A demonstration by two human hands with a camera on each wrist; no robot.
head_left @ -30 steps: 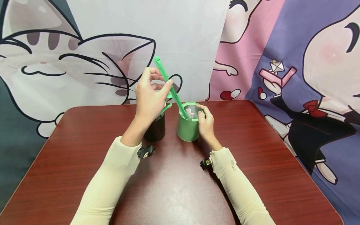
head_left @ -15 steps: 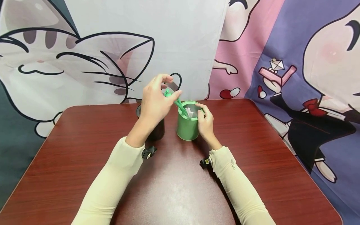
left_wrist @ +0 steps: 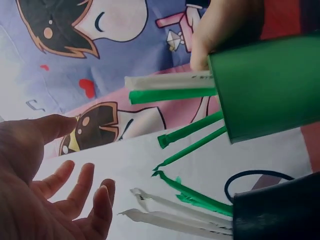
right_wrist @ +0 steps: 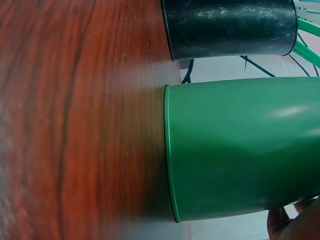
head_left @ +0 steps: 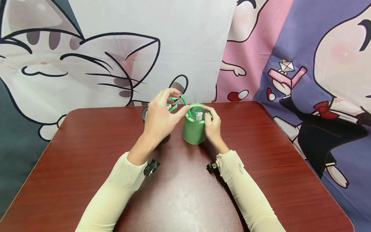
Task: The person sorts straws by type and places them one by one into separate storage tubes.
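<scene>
A green can [head_left: 193,132] stands upright on the table, and my right hand [head_left: 213,124] grips its right side by the rim. Several slim wrapped straws stick out of it; the left wrist view shows a white straw [left_wrist: 167,81] and a green straw [left_wrist: 192,127] among them. My left hand [head_left: 159,117] is raised left of the green can, its fingers spread apart and holding nothing. In the left wrist view the fingertips [left_wrist: 64,169] stay clear of the straws. Behind this hand is a dark can [left_wrist: 280,210], partly hidden in the head view, with green and white straws inside.
Both cans stand toward the back of a reddish-brown wooden table [head_left: 87,154]. A cartoon-printed cloth [head_left: 197,38] hangs behind its far edge. The dark can is close to the left of the green one.
My left hand held a long green straw over the green can, lowered it in and let go. The hand has since opened and moved slightly down. My right hand kept its grip.
</scene>
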